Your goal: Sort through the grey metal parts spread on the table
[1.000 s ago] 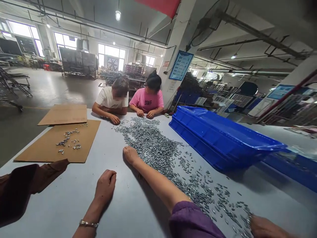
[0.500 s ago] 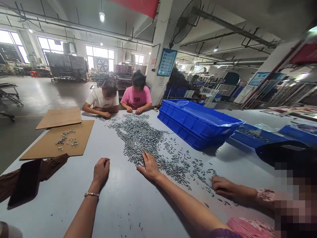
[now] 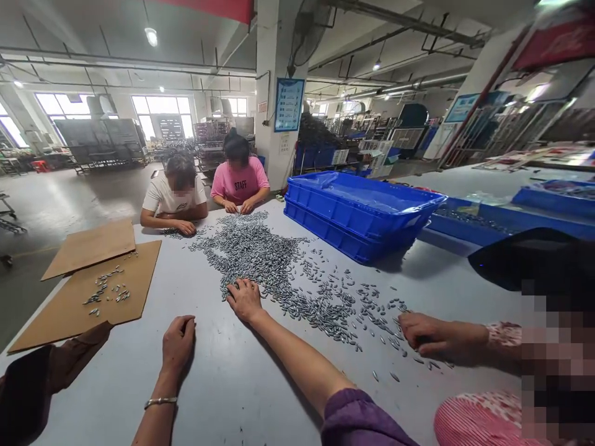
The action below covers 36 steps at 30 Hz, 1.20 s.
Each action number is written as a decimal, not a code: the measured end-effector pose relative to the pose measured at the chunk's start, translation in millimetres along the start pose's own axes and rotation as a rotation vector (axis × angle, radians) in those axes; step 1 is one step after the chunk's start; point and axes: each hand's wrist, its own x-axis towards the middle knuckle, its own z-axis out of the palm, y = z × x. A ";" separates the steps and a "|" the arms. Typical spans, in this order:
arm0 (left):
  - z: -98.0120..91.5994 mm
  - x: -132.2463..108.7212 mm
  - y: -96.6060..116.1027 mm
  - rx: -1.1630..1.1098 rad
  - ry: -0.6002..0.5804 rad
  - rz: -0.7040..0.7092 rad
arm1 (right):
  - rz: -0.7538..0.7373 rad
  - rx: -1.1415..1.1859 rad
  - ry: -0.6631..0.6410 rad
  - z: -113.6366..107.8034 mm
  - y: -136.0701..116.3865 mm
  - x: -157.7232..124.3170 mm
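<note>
Small silvery, pointed oval pieces (image 3: pixel 260 251) lie in a broad heap across the white table. At the heap's near left edge, my right hand (image 3: pixel 245 302) rests palm down on the pieces, fingers slightly bent and apart; what lies under the fingertips is hidden. My left hand (image 3: pixel 178 341), with a metal bracelet (image 3: pixel 160 402) at the wrist, rests closed on the bare tabletop to the left of the heap. Its fingers are curled in, and nothing shows in them.
Stacked blue crates (image 3: pixel 357 214) stand right of the heap. Brown cardboard sheets (image 3: pixel 134 279), one bearing loose pieces, lie at left. A co-worker's hand (image 3: pixel 432 331) touches pieces at right; two people (image 3: pixel 239 179) sit opposite. A dark phone-like object (image 3: pixel 25 396) is at lower left.
My right hand has slid left along the near edge of the heap, and its fingers are more bent. The camera view has shifted to the right. My left hand stays closed on the table.
</note>
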 end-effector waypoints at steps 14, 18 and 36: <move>1.0 3.2 12.4 -0.208 0.113 -0.255 | 0.244 0.408 -0.042 -14.4 30.3 21.0; 11.2 7.4 27.0 -0.565 0.246 -0.484 | 0.446 0.810 0.034 -24.9 56.2 41.0; 120.3 24.8 98.3 -1.484 0.220 -0.656 | 0.652 2.630 -0.021 4.0 -18.2 11.3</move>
